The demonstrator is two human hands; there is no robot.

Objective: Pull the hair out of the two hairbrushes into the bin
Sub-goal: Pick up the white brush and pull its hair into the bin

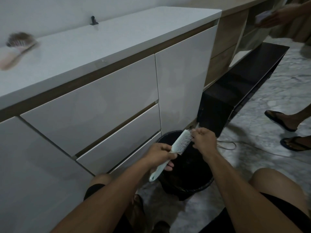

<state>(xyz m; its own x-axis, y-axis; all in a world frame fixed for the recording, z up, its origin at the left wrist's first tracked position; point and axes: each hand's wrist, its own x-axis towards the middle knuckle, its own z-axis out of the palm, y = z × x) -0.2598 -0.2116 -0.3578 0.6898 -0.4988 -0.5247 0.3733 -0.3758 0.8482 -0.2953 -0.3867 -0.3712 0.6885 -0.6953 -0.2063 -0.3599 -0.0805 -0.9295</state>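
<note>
A pale green hairbrush (175, 147) is held over the black bin (198, 185) on the floor. My left hand (159, 156) grips its handle, bristles facing right. My right hand (204, 138) has its fingers pinched at the bristles near the brush's tip; any hair between the fingers is too fine to see. A second, pink hairbrush (18, 47) lies on the white countertop at the far left, blurred, with a clump of brown hair in its bristles.
White cabinet (101, 101) with drawers stands close on the left. My knees flank the bin. A black low shelf (235, 91) lies behind the bin, with a cable on the marble floor. Another person's sandalled feet (286, 130) stand at right.
</note>
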